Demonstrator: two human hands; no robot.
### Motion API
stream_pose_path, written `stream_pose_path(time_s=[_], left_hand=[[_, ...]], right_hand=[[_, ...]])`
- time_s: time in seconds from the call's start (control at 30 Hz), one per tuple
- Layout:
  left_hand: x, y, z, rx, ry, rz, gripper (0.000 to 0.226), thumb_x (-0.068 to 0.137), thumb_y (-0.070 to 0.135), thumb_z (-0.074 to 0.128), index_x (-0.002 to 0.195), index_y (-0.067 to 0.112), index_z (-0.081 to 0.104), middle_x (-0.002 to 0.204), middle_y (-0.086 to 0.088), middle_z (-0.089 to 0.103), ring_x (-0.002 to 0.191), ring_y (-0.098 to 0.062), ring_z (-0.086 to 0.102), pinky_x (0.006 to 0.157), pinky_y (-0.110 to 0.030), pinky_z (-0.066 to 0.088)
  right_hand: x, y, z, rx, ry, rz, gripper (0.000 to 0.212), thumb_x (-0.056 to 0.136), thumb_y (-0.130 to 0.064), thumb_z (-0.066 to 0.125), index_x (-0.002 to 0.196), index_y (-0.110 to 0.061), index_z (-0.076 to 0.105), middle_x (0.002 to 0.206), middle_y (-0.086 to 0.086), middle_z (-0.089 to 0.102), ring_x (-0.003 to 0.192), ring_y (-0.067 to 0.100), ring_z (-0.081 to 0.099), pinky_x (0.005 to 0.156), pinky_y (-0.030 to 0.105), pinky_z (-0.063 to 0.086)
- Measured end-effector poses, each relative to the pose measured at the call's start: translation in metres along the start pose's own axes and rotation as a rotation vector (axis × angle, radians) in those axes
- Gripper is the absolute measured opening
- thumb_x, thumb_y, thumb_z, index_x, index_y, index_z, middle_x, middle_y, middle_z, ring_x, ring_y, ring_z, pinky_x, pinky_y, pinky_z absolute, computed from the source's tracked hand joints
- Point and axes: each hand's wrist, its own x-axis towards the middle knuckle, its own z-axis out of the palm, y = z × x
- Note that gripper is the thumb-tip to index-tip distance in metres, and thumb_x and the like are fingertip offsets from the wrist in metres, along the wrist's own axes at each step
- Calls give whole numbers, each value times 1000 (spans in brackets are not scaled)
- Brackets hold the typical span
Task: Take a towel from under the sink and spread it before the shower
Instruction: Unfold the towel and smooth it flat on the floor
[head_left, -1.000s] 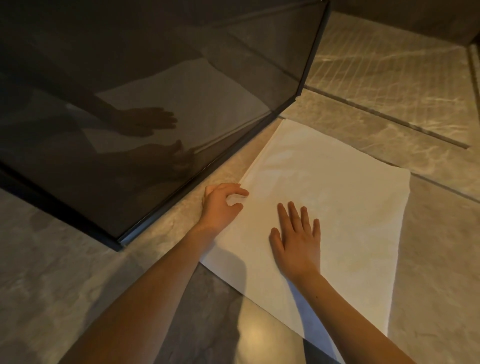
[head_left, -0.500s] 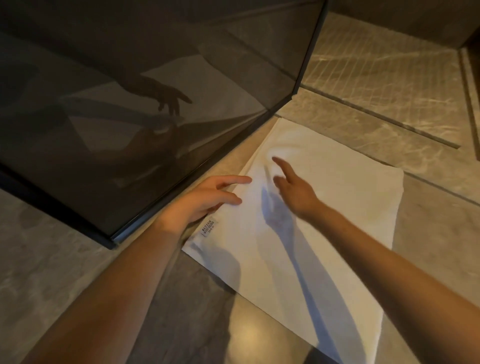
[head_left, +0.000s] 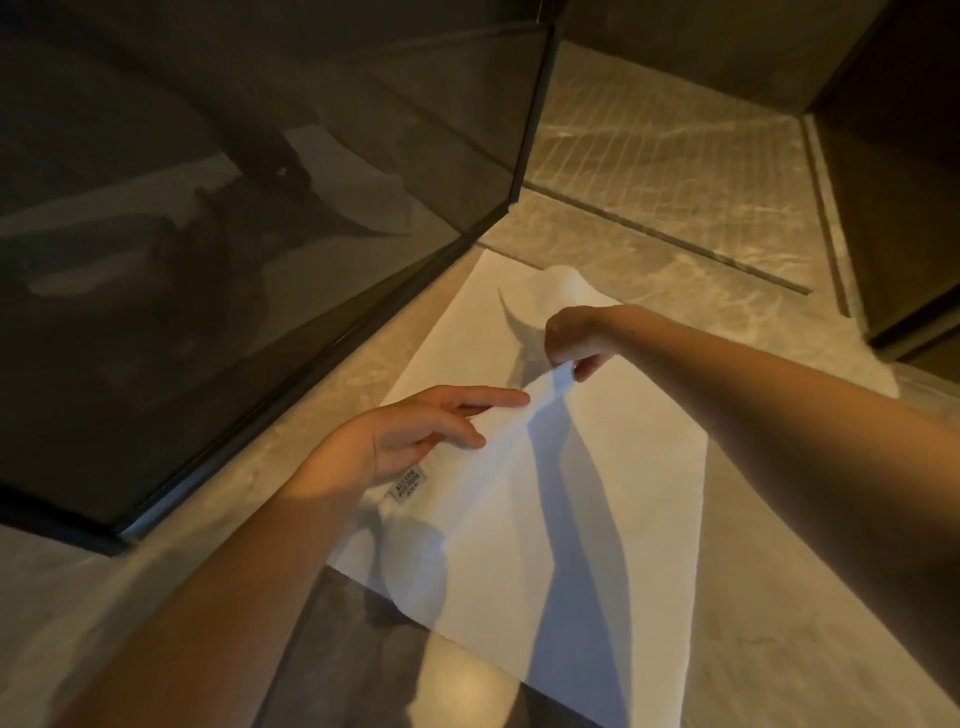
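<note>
A white towel (head_left: 613, 467) lies on the marble floor beside the dark glass shower panel (head_left: 234, 218). My right hand (head_left: 576, 338) pinches the towel's upper layer near its middle and lifts it into a ridge. My left hand (head_left: 415, 436) rests flat, fingers spread, on the towel's left edge next to a small label (head_left: 409, 483). The far corner of the towel curls up slightly.
The shower floor (head_left: 675, 156) with its grid pattern lies beyond a threshold line at the top. A dark wall or door (head_left: 893, 156) stands at the right. Marble floor (head_left: 805, 597) extends to the right of the towel.
My right hand has closed on the towel's top layer and raised it. My left hand has stayed on the left edge. The camera has moved closer and lower.
</note>
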Motion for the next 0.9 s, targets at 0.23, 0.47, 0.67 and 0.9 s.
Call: stream_pose_path(time_s=[0.23, 0.47, 0.67, 0.9], left_hand=[[36, -13, 17, -64, -114, 47, 63, 82, -7, 53, 140, 20, 52, 146, -5, 50, 129, -26, 52, 100, -33, 48], [72, -16, 82, -28, -192, -2, 68, 77, -1, 60, 140, 25, 52, 146, 1, 51, 127, -28, 54, 94, -34, 51], [92, -12, 148, 119, -203, -46, 71, 74, -2, 64, 133, 36, 58, 135, 9, 60, 124, -24, 56, 101, -38, 48], [127, -44, 234, 94, -247, -39, 74, 77, -8, 59, 138, 33, 54, 143, 16, 52, 134, -12, 46, 99, -25, 45]], right_hand=[[-49, 67, -22, 328, 157, -243, 67, 83, 11, 46, 138, -27, 53, 140, -5, 43, 119, 20, 51, 76, 24, 55], [-96, 145, -42, 282, 166, -287, 80, 82, 10, 58, 147, -33, 39, 153, -12, 28, 105, 8, 54, 65, 12, 54], [-147, 194, -68, 162, 148, -280, 89, 83, 2, 69, 150, -41, 28, 156, -17, 18, 117, 13, 48, 69, 13, 52], [-193, 272, -83, 93, 157, -249, 86, 86, 2, 64, 152, -36, 24, 159, -18, 12, 124, 14, 45, 77, 20, 49]])
